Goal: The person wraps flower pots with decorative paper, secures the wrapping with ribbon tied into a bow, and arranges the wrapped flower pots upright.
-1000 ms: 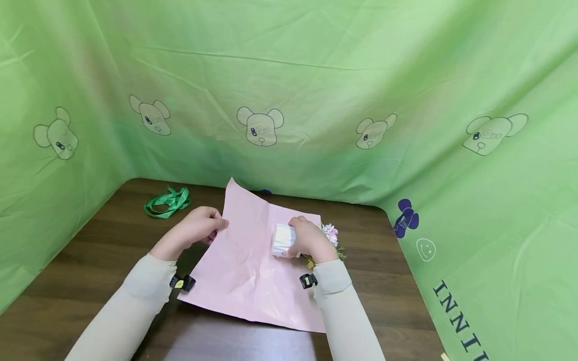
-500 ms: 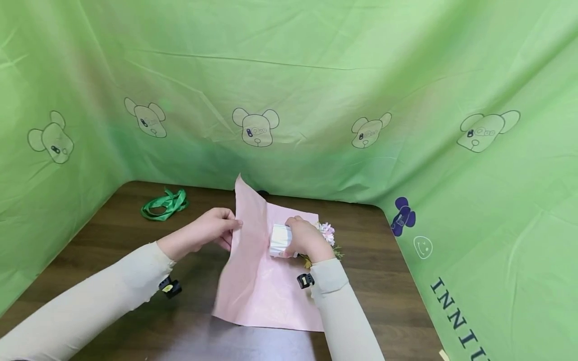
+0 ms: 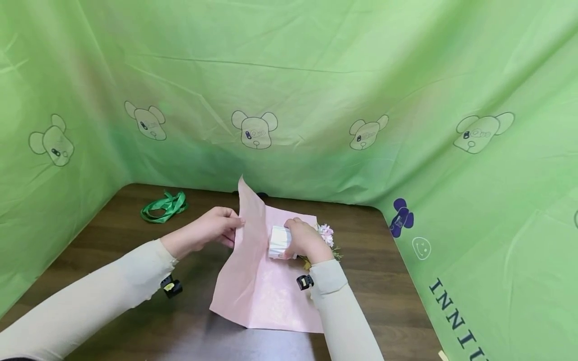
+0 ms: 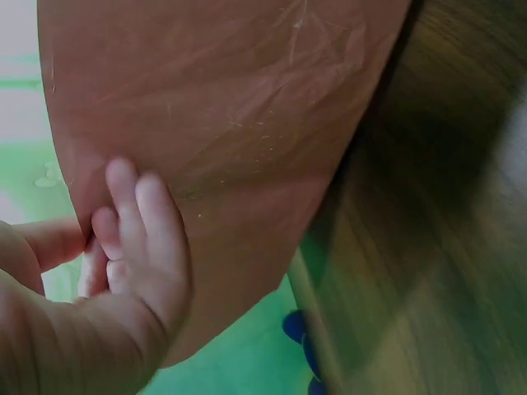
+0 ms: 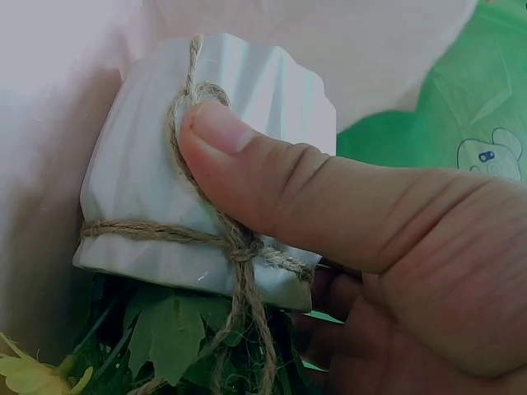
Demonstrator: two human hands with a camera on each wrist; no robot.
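A sheet of pink wrapping paper [image 3: 282, 296] lies on the table, its left part raised in a fold. At the raised left edge, my left hand [image 3: 215, 228] pinches the paper between thumb and fingers. My right hand [image 3: 307, 239] grips a white ribbed flower pot [image 3: 280, 241] lying on its side on the paper. In the right wrist view, twine [image 5: 156, 231] is tied round the pot [image 5: 132, 164], and my thumb presses on a twine loop. Green leaves [image 5: 169, 333] and a yellow flower [image 5: 33, 374] come out of the pot's mouth. Pink flowers [image 3: 326, 234] show past my right hand.
A coiled green ribbon [image 3: 164, 206] lies at the back left of the brown wooden table [image 3: 375, 281]. Green printed cloth [image 3: 307, 60] hangs behind the table and along both sides.
My left hand has moved right, lifting the paper's left side from nearly flat into an upright fold towards the pot. My right hand keeps its hold on the pot.
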